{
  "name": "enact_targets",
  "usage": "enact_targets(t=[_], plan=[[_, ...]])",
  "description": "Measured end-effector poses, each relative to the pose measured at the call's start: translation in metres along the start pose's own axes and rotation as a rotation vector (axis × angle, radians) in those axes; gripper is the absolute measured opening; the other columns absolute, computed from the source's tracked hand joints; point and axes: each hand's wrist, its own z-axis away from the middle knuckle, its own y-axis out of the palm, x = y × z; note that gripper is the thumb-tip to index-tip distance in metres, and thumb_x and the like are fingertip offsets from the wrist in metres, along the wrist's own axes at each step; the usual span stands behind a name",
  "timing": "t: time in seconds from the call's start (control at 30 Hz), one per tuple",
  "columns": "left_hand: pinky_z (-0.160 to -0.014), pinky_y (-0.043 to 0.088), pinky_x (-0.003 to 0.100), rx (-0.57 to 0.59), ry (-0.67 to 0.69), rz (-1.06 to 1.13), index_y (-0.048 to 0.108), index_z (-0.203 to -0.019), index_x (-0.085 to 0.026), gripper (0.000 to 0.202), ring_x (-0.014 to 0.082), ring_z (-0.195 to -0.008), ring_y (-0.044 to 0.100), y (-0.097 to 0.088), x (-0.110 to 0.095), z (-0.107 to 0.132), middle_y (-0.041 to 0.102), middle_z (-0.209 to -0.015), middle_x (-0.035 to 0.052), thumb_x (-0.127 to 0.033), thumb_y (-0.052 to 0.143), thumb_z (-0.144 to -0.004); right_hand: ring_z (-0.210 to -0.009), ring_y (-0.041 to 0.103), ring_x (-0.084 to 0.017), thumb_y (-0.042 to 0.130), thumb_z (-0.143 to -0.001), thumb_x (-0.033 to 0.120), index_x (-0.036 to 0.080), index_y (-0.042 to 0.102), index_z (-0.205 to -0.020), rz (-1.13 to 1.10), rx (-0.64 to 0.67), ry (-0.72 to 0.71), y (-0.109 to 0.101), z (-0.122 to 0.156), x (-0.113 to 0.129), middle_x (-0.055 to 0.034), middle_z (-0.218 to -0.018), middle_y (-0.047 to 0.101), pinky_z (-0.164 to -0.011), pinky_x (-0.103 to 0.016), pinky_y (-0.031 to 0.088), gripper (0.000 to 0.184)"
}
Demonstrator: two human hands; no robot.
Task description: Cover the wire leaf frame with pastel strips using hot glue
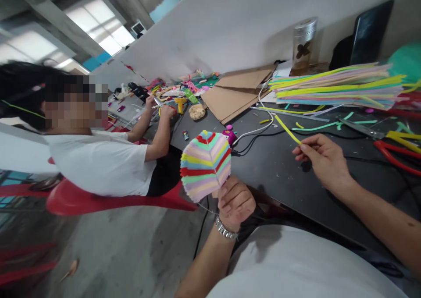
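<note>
The left hand (237, 200) grips a striped, leaf-shaped piece (206, 166) by the front edge of the worktop (263, 168); the right hand (324, 160) pinches a yellow strip (287, 129) over it. The step looks like adding strips; the next move seems to call for bringing this one to the piece, whose lower end the left hand hides.

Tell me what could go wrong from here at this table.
The left hand holds the striped leaf-shaped piece near the edge of the table; if the grip slips, it might fall. The scissors lie near the right hand, which pinches a yellow strip; a careless reach could mean a cut.
</note>
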Motion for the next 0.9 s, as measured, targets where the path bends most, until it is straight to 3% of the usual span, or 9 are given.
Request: enact_targets(t=[0.13, 0.2, 0.33, 0.47, 0.57, 0.73, 0.9], plan=[[-0.046, 0.026, 0.025, 0.197, -0.03, -0.058, 0.052, -0.067, -0.023, 0.046, 0.0062, -0.032, 0.016, 0.016, -0.006, 0.001, 0.021, -0.036, -0.0134, -0.056, 0.082, -0.078, -0.054, 0.065, -0.017, 0.077, -0.081, 0.046, 0.024, 0.063, -0.085, -0.007, 0.005, 0.007, 0.002, 0.002, 0.004, -0.0021, -0.069, 0.074, -0.054, -0.032, 0.055, 0.027], [-0.049, 0.035, 0.023, 0.251, 0.048, -0.118, 0.053, -0.067, -0.021, 0.05, 0.0064, -0.037, 0.034, 0.027, -0.007, -0.001, 0.035, -0.04, -0.0114, -0.058, 0.086, -0.073, -0.056, 0.065, -0.017, 0.076, -0.081, 0.044, 0.023, 0.062, -0.09, -0.027, -0.002, 0.026, 0.002, 0.002, 0.007, -0.002, -0.071, 0.075, -0.058, -0.033, 0.056, 0.027], [-0.064, 0.05, 0.025, 0.109, 0.257, -0.359, 0.062, -0.078, -0.019, 0.041, 0.0114, -0.056, 0.062, 0.034, -0.001, -0.005, 0.062, -0.058, -0.005, -0.053, 0.084, -0.08, -0.069, 0.069, -0.018, 0.072, -0.085, 0.039, 0.024, 0.064, -0.095, -0.024, -0.062, -0.038, -0.001, 0.0, 0.017, -0.0025, -0.078, 0.076, -0.073, -0.037, 0.059, 0.02], [-0.066, 0.054, 0.025, 0.025, 0.222, -0.451, 0.069, -0.093, -0.016, 0.04, 0.0147, -0.073, 0.071, 0.024, 0.012, -0.007, 0.073, -0.082, 0.0009, -0.053, 0.081, -0.082, -0.079, 0.07, -0.019, 0.067, -0.09, 0.035, 0.024, 0.065, -0.093, 0.121, -0.068, -0.208, 0.001, 0.013, 0.025, -0.0025, -0.083, 0.074, -0.078, -0.037, 0.056, 0.012], [-0.066, 0.055, 0.023, 0.02, 0.174, -0.422, 0.073, -0.095, -0.015, 0.04, 0.0158, -0.077, 0.072, 0.019, 0.018, -0.004, 0.074, -0.086, 0.0031, -0.05, 0.084, -0.079, -0.077, 0.068, -0.018, 0.062, -0.094, 0.028, 0.023, 0.066, -0.093, 0.38, 0.061, -0.386, 0.009, 0.034, 0.028, -0.0019, -0.082, 0.072, -0.074, -0.034, 0.051, 0.006], [-0.073, 0.058, 0.025, 0.012, 0.118, -0.342, 0.072, -0.103, -0.015, 0.043, 0.0167, -0.082, 0.074, 0.021, 0.019, 0.007, 0.077, -0.095, 0.0065, -0.042, 0.089, -0.074, -0.068, 0.062, -0.017, 0.055, -0.096, 0.014, 0.021, 0.065, -0.092, 0.699, 0.401, -0.772, 0.024, 0.063, 0.031, -0.0011, -0.074, 0.069, -0.075, -0.034, 0.042, 0.013], [-0.07, 0.056, 0.024, -0.005, 0.068, -0.283, 0.068, -0.107, -0.017, 0.044, 0.0148, -0.079, 0.072, 0.018, 0.02, 0.017, 0.077, -0.094, 0.0042, -0.037, 0.089, -0.074, -0.066, 0.058, -0.017, 0.054, -0.094, 0.01, 0.018, 0.064, -0.088, 0.764, 0.562, -0.84, 0.031, 0.072, 0.028, -0.0023, -0.073, 0.07, -0.073, -0.034, 0.036, 0.014]])
